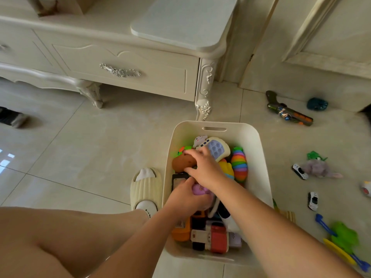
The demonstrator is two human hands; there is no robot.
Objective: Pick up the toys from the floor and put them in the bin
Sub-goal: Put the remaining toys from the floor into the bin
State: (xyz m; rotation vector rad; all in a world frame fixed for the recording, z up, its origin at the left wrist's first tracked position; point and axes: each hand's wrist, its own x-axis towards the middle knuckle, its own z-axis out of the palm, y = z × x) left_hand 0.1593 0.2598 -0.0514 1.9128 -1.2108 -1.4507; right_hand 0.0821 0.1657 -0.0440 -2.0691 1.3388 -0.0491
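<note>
Hands inside the cream bin (265, 157): left hand (185, 197) grip curled around a purple toy (199, 190), right hand (204, 167) grip spread over a brown toy (181, 162) just beyond.

Cream bin (261, 157), bright toys against pale floor tiles (80, 157)

Inside the bin there's a rainbow-striped slug toy (239, 164), a brown potato-like toy (183, 162), a cream pop-it gadget (217, 149) with lilac bubbles, a purple squishy (198, 190), plus an orange truck (181, 230) and a red-and-white truck (211, 236). Out on the floor are two white toy cars (312, 200), a teal lump (317, 104), a green frog-like toy (346, 236) and a ribbed cream slipper (145, 187).
</note>
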